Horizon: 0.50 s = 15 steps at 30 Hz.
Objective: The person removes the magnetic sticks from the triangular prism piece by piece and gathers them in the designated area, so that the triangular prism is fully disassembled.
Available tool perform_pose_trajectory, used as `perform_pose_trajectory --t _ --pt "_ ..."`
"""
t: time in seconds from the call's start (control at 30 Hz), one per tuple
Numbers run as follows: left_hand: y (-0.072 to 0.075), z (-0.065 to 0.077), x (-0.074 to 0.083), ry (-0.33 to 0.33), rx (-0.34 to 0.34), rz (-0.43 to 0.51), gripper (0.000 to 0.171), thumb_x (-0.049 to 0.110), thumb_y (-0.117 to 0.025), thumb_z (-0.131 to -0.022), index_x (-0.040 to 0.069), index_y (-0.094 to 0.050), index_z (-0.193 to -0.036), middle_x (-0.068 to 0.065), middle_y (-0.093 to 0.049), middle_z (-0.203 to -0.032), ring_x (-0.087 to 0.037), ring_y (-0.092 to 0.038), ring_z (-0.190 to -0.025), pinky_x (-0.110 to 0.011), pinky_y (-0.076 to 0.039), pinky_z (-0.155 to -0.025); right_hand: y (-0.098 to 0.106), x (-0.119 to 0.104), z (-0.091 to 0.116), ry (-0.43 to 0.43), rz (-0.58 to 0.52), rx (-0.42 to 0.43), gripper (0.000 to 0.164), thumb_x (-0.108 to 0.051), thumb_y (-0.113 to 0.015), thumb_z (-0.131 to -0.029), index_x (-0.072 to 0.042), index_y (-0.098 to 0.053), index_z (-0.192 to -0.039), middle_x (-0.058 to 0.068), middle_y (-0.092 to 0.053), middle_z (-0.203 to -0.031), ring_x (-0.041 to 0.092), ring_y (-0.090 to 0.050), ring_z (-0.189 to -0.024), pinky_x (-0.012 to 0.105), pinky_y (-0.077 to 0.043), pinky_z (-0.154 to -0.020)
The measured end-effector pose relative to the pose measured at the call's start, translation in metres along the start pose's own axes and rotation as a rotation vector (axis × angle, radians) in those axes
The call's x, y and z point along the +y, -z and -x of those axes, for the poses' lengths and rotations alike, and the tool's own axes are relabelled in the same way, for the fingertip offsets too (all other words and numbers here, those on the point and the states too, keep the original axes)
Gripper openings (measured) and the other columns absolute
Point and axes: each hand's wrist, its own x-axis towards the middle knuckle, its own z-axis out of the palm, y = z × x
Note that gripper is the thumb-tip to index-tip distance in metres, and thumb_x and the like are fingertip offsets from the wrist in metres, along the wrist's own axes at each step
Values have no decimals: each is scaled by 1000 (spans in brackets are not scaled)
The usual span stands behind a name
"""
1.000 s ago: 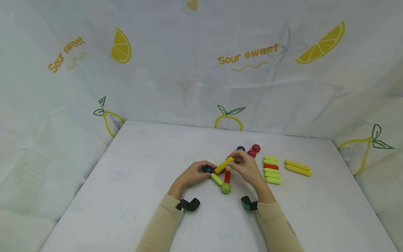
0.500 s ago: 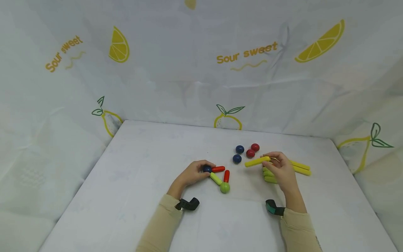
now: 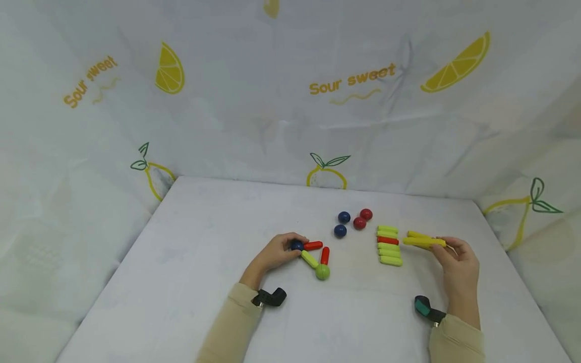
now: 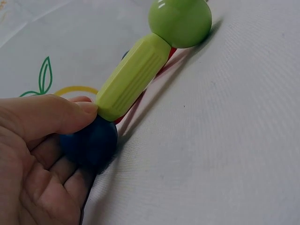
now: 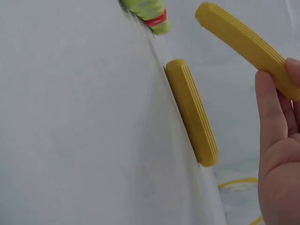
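Observation:
My left hand (image 3: 276, 253) grips a blue ball (image 4: 96, 143) between thumb and fingers. From that ball run a light green rod (image 4: 136, 77) and a red rod (image 3: 313, 245). The light green rod reaches a green ball (image 3: 322, 272), and a second red rod (image 3: 325, 255) also meets this ball. At the right, my right hand (image 3: 459, 264) pinches a ribbed yellow rod (image 5: 243, 40) by one end, raised above the table. Another yellow rod (image 5: 191, 112) lies on the table close by; the held rod partly covers it in the head view.
A column of light green rods (image 3: 389, 261) with a red rod (image 3: 388, 241) among them lies left of the right hand. Two blue balls (image 3: 340, 231) and two red balls (image 3: 360, 223) sit further back on the white-covered table (image 3: 218, 217). A lemon-printed cloth (image 3: 254, 121) hangs behind.
My right hand has carried the yellow rod from the joined pieces rightward, past the green rods, to the yellow rods. My left hand stays on the blue ball.

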Motion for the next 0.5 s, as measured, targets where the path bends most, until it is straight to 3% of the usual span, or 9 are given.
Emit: perform_pose_trajectory --t 0.1,0.23,0.43,0.5 --pt "-4 -1 -12 20 14 12 33 0 -60 -89 2 -60 -122 -13 -60 -127 -26 -49 -127 -35 -39 -108 12 4 -2 -43 -116 39 24 6 -69 -81 -8 -60 -99 -4 -60 -101 1 -63 -90 11 -53 -73" --pt "-7 1 -16 42 32 -2 32 1 -60 -88 8 -63 -119 -7 -62 -125 -21 -52 -124 -34 -40 -106 23 15 -6 -114 -163 65 25 8 -69 -79 -10 -62 -96 -5 -61 -102 1 -63 -87 12 -53 -71" --pt "-6 0 -15 29 37 -16 31 2 -60 -88 10 -63 -119 -5 -62 -124 -19 -52 -123 -33 -40 -105 29 25 -12 -166 -103 68 29 3 -74 -77 -11 -62 -100 -7 -60 -103 0 -62 -88 14 -54 -70" --pt "-5 -2 -15 16 37 -5 31 1 -60 -88 8 -63 -119 -7 -62 -124 -20 -52 -124 -33 -40 -106 30 24 -11 -163 46 72 28 -7 -75 -80 -14 -62 -104 -11 -60 -100 -2 -58 -88 11 -52 -71"
